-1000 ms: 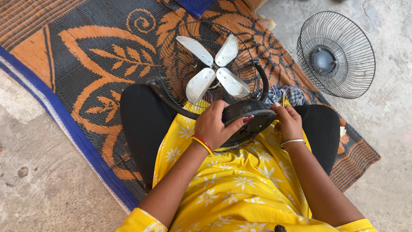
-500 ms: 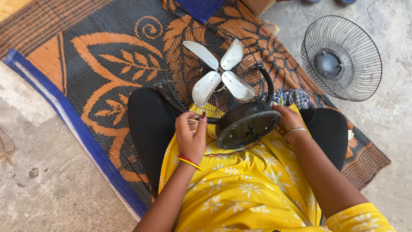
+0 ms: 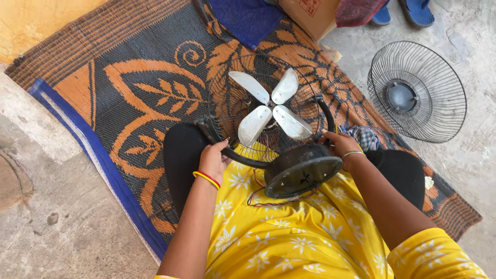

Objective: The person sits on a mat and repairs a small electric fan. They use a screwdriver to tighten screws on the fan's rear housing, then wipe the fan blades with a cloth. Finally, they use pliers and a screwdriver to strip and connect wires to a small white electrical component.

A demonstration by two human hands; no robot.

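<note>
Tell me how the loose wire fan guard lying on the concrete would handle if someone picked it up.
The guard is mostly thin wire with open gaps, so it is probably light for its width. Its fine spokes look likely to flex or bend if squeezed. Being round and shallow, it might roll if stood on edge; lying flat on the concrete, it should stay put.

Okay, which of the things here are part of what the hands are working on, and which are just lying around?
In hand:
- fan motor housing, on the lap
- fan blades
- rear wire guard
- left hand on the guard's rim
- right hand on the housing

Lying about:
- loose front guard on the concrete
- cardboard box
- blue sandals
- patterned mat
</note>
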